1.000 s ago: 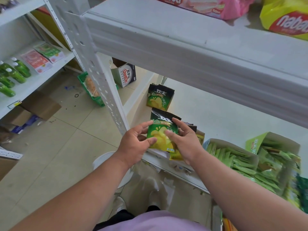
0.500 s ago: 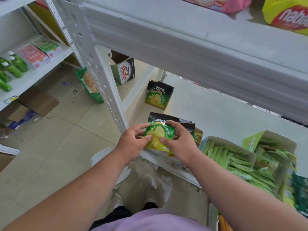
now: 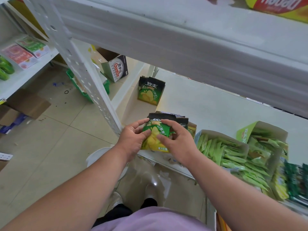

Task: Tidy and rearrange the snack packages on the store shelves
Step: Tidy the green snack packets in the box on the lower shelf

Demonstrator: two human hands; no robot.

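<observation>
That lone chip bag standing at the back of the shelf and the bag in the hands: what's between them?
Only bare white shelf separates the lone chip bag from the held bag, in the head view.

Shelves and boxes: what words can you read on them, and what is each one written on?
"Ganten": cardboard box on the floor; its Chinese characters are too small to be sure of.
"nabati", upside down and cut off: yellow pack on the upper shelf.
"欢夫": standing chip bag at the shelf's back.
Chip bag held by the left hand and right hand: partly covered, unreadable.
Green sachet boxes: blurred.
</observation>
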